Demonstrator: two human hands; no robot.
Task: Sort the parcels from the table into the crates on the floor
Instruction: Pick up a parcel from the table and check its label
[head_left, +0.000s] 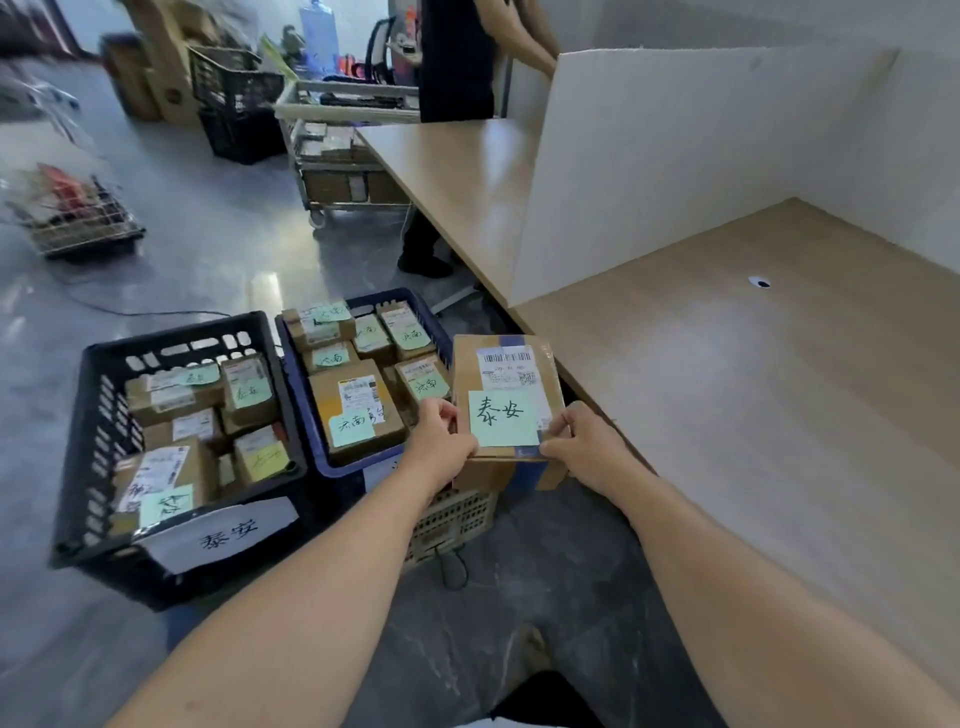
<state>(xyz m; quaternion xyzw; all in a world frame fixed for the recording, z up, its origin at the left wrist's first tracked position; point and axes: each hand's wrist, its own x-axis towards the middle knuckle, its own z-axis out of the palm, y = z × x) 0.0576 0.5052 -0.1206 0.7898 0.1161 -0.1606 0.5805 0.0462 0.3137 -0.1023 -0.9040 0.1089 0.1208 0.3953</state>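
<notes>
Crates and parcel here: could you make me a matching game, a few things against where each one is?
Things:
1. parcel
2. black crate
3. blue crate
4. table

Places:
A. on the floor, far left
B. on the right, wooden top
C. held by the left hand and right hand
D. on the floor, right of the other crate

Pairs: 1-C, 2-A, 3-D, 4-B

Single head-worn wide-angle view, facing forward and down, close beside the table (753, 415), background seemingly blurred.
</notes>
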